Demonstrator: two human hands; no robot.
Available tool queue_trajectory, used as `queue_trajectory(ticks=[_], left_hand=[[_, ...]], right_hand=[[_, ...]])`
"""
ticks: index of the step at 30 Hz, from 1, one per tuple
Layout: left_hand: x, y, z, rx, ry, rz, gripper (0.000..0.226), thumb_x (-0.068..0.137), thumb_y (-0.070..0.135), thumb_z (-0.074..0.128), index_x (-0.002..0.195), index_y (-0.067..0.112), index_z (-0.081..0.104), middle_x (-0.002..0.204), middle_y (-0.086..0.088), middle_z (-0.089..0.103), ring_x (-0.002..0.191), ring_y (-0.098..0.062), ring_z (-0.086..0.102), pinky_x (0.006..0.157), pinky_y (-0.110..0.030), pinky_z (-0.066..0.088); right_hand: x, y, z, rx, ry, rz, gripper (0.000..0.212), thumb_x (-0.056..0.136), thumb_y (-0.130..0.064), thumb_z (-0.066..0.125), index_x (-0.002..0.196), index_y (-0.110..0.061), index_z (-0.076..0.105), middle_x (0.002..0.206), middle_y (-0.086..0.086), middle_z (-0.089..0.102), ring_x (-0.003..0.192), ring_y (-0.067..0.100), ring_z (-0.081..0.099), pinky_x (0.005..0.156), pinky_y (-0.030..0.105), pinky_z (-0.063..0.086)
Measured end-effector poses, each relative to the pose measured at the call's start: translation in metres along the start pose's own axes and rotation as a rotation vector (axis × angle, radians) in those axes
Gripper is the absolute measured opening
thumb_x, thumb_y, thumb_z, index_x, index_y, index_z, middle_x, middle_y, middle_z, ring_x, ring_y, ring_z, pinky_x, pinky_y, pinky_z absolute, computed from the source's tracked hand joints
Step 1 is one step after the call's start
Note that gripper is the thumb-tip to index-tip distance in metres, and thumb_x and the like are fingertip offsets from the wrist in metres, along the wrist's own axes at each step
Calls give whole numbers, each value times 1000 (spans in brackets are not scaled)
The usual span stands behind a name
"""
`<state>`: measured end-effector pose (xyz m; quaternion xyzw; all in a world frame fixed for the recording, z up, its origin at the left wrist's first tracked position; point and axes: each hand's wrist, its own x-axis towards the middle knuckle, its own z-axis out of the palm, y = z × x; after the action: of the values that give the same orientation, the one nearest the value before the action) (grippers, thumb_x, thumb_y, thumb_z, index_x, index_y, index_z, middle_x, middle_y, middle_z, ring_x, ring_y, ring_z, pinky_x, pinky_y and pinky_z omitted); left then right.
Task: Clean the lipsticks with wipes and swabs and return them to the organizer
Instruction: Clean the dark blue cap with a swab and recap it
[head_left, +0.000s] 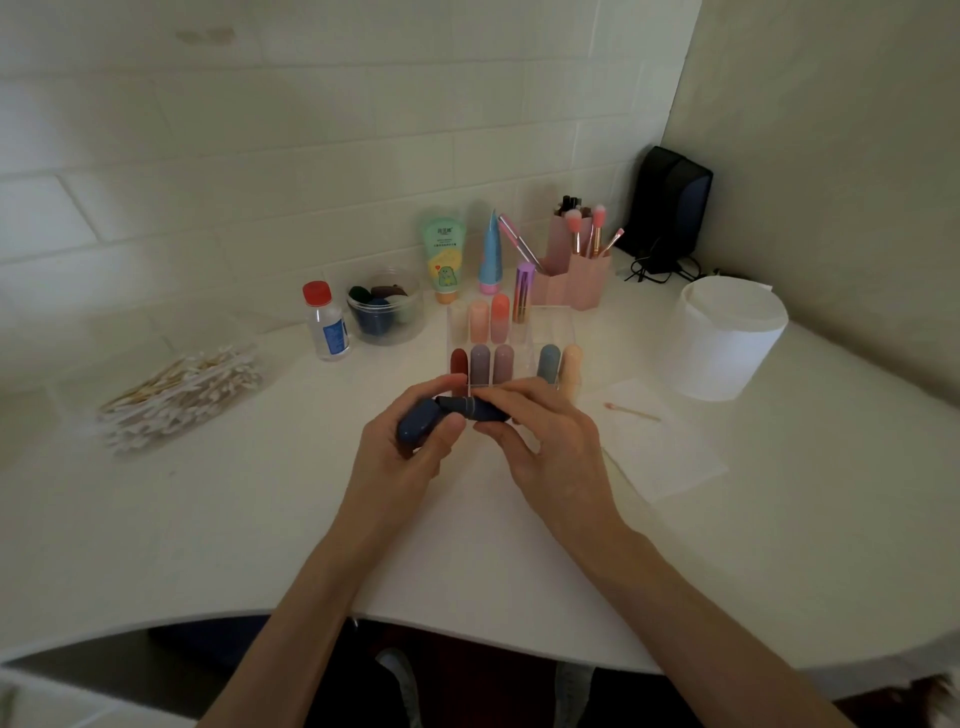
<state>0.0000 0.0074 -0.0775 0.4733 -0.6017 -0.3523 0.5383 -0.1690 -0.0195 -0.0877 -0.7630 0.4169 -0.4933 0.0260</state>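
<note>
Fingers (432, 385) of the left hand (405, 457) are curled round a dark-blue cap (418, 427), with the thumb pressed on its near side. The right hand (550, 447) pinches the matching lipstick (480, 409) between thumb and forefinger. Both are held just above the counter (260, 519), right in front of the clear organizer (565, 325).

The lipstick's long axis runs left to right across the view, its uncapped end pointing at the left hand. The cap sits at a slant to it, mouth toward that end, the two meeting or nearly so (the thumb hides whether they actually touch). As I judge it, the coming move turns on bringing the two axes into line. The cap then either slides on along that line or draws off along it; I cannot tell which.

A gap in the organizer's front row, between a mauve lipstick (503, 364) and a blue-grey one (548, 362), lies just behind the right hand, the nearer hand for putting the lipstick back.

To the right, a single swab (631, 412) with a pinkish tip lies on a white wipe (670, 457). Fresh swabs (182, 395) are heaped well apart to the left.

As for writing, the green tube (442, 254) carries characters near its top and a cartoon creature, too small to read. The red-capped bottle (326, 325) has a blue label, equally unreadable.
</note>
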Motion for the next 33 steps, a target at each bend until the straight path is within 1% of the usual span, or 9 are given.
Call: queue_trajectory(ticks=[2, 4, 10, 14, 16, 18, 22, 27, 33], left_hand=[[-1, -1, 1, -71, -43, -18, 39, 96, 33, 51, 132, 21, 58, 71, 11, 58, 58, -6, 48, 54, -17, 41], [-1, -2, 2, -145, -54, -38, 38, 97, 31, 50, 130, 13, 54, 72, 5, 52, 57, -7, 43, 52, -19, 37], [0, -2, 4, -164, 45, -36, 31, 90, 25, 61, 107, 2, 49, 76, 9, 60, 57, -14, 49, 53, -18, 46], [0, -1, 1, -85, 39, 31, 21, 90, 24, 64, 103, 9, 57, 88, -3, 66, 54, -14, 53, 53, -20, 48], [0, -1, 0, -56, 32, 44, 16, 91, 22, 64, 104, 15, 60, 91, 2, 68, 54, -14, 54, 53, -22, 50], [0, -3, -1, -42, 36, 53, 16, 91, 21, 65, 106, 16, 63, 93, 7, 68, 57, -14, 55, 54, -24, 52], [1, -4, -3, -21, 45, 77, 23, 89, 21, 68, 109, 11, 67, 95, 4, 69, 65, -15, 60, 60, -25, 53], [1, -3, -5, 30, 82, 90, 29, 83, 28, 72, 108, 15, 71, 98, 12, 73, 98, -14, 69, 83, -22, 57], [6, 2, -1, 27, 80, 111, 32, 81, 26, 74, 110, 13, 73, 100, 3, 76, 99, -15, 71, 83, -22, 57]], right_hand=[[0, 1, -2, 3, 16, -10, 29, 87, -19, 76, 114, -9, 76, 107, 5, 73, 92, 20, 69, 95, 21, 51], [1, 2, -3, 3, 20, -11, 29, 88, -20, 74, 114, -8, 76, 107, 5, 73, 93, 20, 69, 94, 27, 55], [1, 4, -5, -9, 15, -5, 30, 90, -26, 69, 113, -9, 77, 109, 5, 72, 94, 20, 69, 95, 28, 55], [-1, 4, -3, -11, 6, -26, 28, 89, -25, 74, 114, -11, 76, 109, 3, 72, 96, 17, 68, 94, 27, 56], [-2, 3, -2, 16, -5, -37, 28, 90, -24, 76, 115, -11, 76, 109, 2, 71, 95, 16, 68, 92, 26, 57], [-2, 2, -1, 22, -10, -53, 30, 91, -26, 75, 116, -10, 75, 109, 2, 70, 94, 17, 68, 89, 25, 57], [-2, 2, -1, 38, -18, -59, 30, 90, -24, 77, 116, -10, 75, 109, 1, 71, 94, 14, 67, 88, 24, 56], [-1, 3, 1, 84, -28, -60, 31, 89, -21, 79, 115, -7, 76, 108, 4, 73, 93, 16, 69, 87, 29, 58], [1, 5, -3, 84, 4, -52, 30, 87, -21, 80, 115, -9, 76, 108, 3, 73, 94, 17, 70, 88, 32, 59]])
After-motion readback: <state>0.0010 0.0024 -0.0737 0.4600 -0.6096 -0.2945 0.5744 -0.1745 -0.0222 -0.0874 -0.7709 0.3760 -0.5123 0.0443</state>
